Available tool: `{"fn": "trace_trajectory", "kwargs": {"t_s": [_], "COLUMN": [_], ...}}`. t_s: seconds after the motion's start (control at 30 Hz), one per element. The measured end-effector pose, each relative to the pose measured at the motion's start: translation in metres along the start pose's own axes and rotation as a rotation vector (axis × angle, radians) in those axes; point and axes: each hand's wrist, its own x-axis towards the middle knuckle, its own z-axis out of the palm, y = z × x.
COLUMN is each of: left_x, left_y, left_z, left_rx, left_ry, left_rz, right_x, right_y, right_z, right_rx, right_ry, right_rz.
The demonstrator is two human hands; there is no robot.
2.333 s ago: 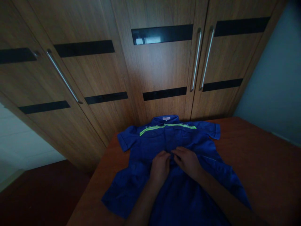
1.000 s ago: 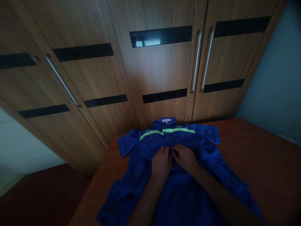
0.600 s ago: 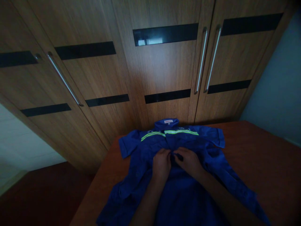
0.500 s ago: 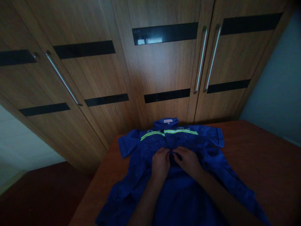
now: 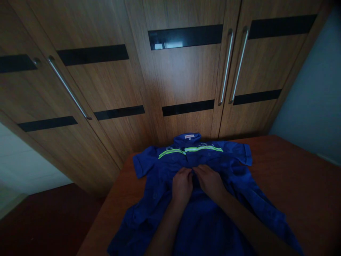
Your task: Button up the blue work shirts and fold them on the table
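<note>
A blue short-sleeved work shirt with yellow-green reflective strips across the chest lies front up, its collar at the far end. My left hand pinches the front edge of the shirt near the middle, below the strips. Right beside it, my right hand is closed on the same front edge, fingertips almost touching those of the left. Whatever small part sits between the fingertips is hidden. Both sides of the shirt spread out past my forearms.
The shirt rests on a reddish-brown wooden table. Behind it stands a wooden wardrobe with dark inlaid panels and long metal handles. A pale wall is on the right, and dark red floor shows at the lower left.
My right hand's fingers have drawn closer together and toward the left hand, closing the gap between thumb and fingers. My left hand stays nearly in place.
</note>
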Motion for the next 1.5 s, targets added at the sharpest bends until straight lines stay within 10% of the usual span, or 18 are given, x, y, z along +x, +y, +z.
{"fn": "trace_trajectory", "kwargs": {"t_s": [0.73, 1.03, 1.13, 1.27, 1.37, 1.5], "left_x": [-0.002, 0.003, 0.002, -0.002, -0.005, -0.008], "left_y": [-0.004, -0.018, -0.027, -0.029, -0.017, 0.008], "left_z": [0.0, -0.07, -0.081, -0.068, -0.057, -0.049], "left_rx": [-0.103, -0.243, -0.113, 0.284, 0.514, 0.522], "left_ry": [0.045, 0.44, 0.335, -0.129, -0.198, 0.003], "left_rz": [0.023, -0.01, -0.039, -0.204, -0.227, -0.043], "right_x": [0.001, 0.0, -0.005, -0.007, -0.003, 0.004], "right_y": [0.015, 0.059, 0.069, 0.059, 0.039, 0.007], "right_z": [0.014, -0.05, -0.058, -0.053, -0.054, -0.048], "right_rx": [0.191, 0.264, 0.068, -0.218, -0.334, -0.149], "right_ry": [0.151, 0.599, 0.406, -0.121, -0.079, 0.105], "right_rz": [0.142, 0.325, 0.43, 0.519, 0.423, 0.127]}}
